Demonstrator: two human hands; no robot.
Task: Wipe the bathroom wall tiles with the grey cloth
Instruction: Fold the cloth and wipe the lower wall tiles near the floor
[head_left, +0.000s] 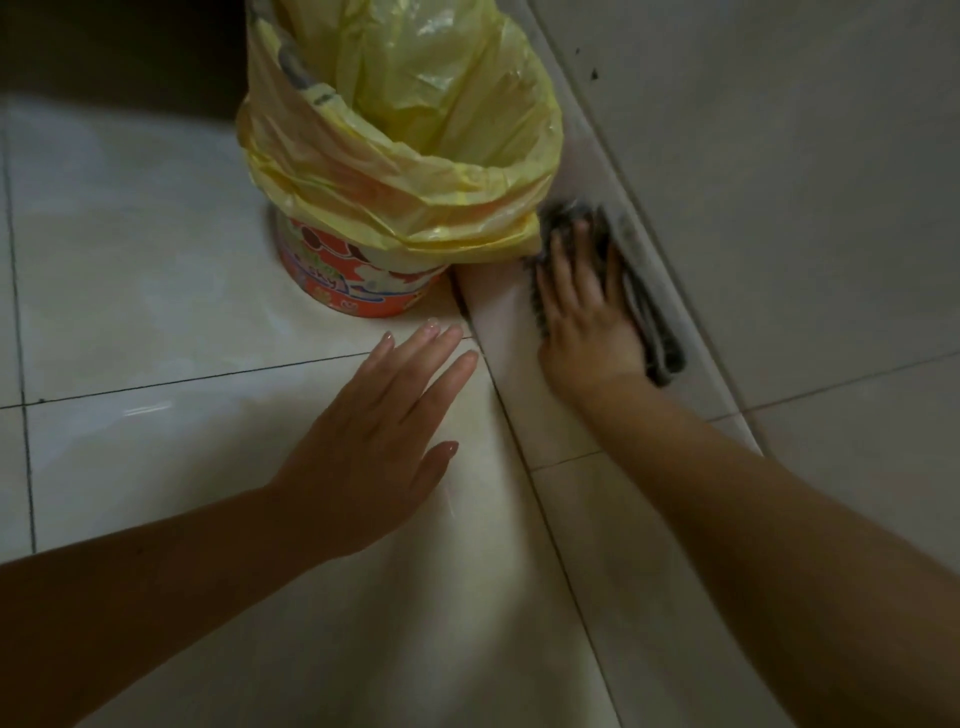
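Note:
My right hand (584, 306) lies flat on the grey cloth (647, 317), fingers straight, and presses it against the low skirting strip of wall tiles (530, 410) where the floor meets the wall. The cloth is folded and sticks out past my fingertips and along the hand's right side. My left hand (384, 436) rests with straight, spread fingers on the pale floor tiles (156, 291), its fingertips close to the skirting edge. It holds nothing. The larger wall tiles (779, 156) rise to the right.
An orange patterned waste bin (358, 286) lined with a yellow plastic bag (405, 135) stands on the floor just left of the cloth, against the skirting. A few dark specks mark the wall above. The far left corner is dark.

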